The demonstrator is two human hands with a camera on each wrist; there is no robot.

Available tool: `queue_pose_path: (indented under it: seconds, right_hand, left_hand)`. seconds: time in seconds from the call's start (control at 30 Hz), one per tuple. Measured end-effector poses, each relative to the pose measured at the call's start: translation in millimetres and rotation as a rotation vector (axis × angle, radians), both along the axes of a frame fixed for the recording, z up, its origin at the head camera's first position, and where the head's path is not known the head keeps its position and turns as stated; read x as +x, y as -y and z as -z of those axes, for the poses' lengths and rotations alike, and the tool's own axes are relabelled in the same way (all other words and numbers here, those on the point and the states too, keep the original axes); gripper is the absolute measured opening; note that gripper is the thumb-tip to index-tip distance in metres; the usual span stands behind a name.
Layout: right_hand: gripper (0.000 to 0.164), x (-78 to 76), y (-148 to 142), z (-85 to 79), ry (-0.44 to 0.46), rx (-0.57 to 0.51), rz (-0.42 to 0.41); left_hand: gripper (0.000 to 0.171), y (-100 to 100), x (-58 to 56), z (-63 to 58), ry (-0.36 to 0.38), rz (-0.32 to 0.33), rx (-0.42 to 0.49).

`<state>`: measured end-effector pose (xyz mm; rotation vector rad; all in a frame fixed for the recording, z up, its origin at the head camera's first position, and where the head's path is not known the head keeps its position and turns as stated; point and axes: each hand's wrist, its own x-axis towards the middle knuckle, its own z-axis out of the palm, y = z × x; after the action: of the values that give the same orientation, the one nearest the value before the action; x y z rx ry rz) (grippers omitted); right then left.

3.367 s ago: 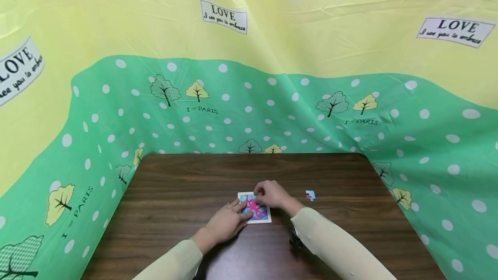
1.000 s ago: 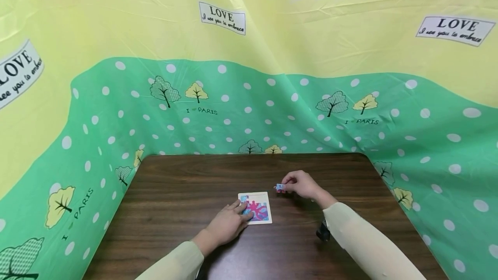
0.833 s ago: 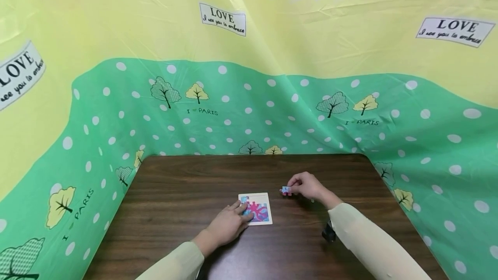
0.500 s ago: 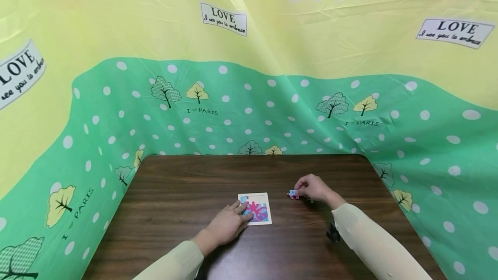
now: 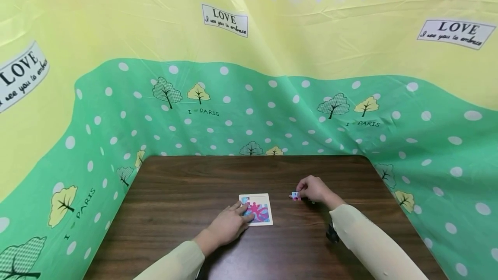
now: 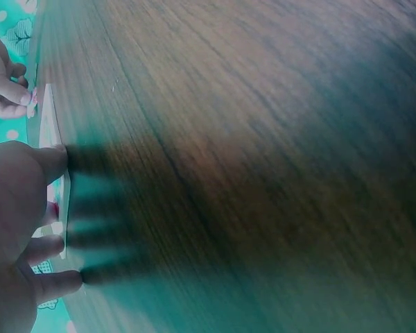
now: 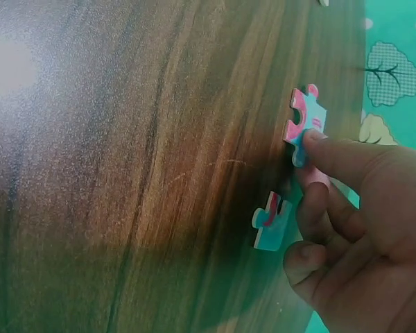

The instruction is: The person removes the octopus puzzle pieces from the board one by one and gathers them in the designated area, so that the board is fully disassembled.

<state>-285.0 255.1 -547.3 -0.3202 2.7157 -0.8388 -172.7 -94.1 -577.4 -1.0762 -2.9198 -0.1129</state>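
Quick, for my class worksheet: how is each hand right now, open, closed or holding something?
Left hand: open, resting on the puzzle board.
Right hand: closed, pinching a puzzle piece.

- Left hand (image 5: 226, 227) hides part of the puzzle board (image 5: 263, 199).
- In the head view, right hand (image 5: 315, 190) mostly hides the loose piece (image 7: 270, 232).
- Its thumb (image 7: 340, 154) covers part of the held piece (image 7: 313, 112).

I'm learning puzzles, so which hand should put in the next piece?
Probably the right hand: it pinches a puzzle piece, and a loose piece lies nearby. The left hand rests on the puzzle board.
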Motion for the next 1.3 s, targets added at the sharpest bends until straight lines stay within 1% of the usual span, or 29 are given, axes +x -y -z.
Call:
queue_pose_path:
  seconds: [0.13, 0.27, 0.43, 0.53, 0.73, 0.87, 1.03, 1.17, 1.3]
  right_hand:
    - [0.01, -0.1, 2, 0.8, -0.032, 0.039, -0.017]
    - [0.01, 1.2, 5, -0.4, -0.057, 0.064, -0.027]
    - [0.01, 3.9, 7, -1.1, -0.084, 0.087, -0.022]
    - [0.011, 4.4, 7, -0.3, -0.097, 0.099, -0.019]
    - [0.006, 5.7, 6, -0.3, -0.097, 0.104, -0.023]
    - [0.005, 6.9, 6, -0.9, -0.097, 0.103, -0.025]
    - [0.004, 6.9, 8, -1.8, -0.103, 0.11, -0.033]
    - [0.005, 6.7, 15, -4.4, -0.096, 0.087, -0.031]
    - [0.005, 8.2, 30, -8.1, -0.075, 0.048, -0.036]
  left_hand:
    - [0.039, 0, 0.1, 0.2, 0.003, -0.001, -0.011]
    - [0.039, 1, 0.0, 0.6, 0.005, -0.002, -0.012]
    - [0.04, 2, -0.3, 2.0, 0.012, -0.005, -0.005]
    - [0.04, 3, -1.1, 4.0, 0.002, -0.002, -0.003]
    - [0.04, 5, -1.1, 9.0, -0.013, 0.002, 0.01]
    - [0.041, 5, 1.0, 8.9, -0.013, -0.001, 0.019]
    - [0.04, 6, 2.5, 8.1, -0.027, -0.007, 0.001]
    - [0.039, 6, 2.3, 8.3, -0.057, -0.009, -0.002]
    - [0.036, 5, 2.5, 8.5, -0.088, -0.018, 0.028]
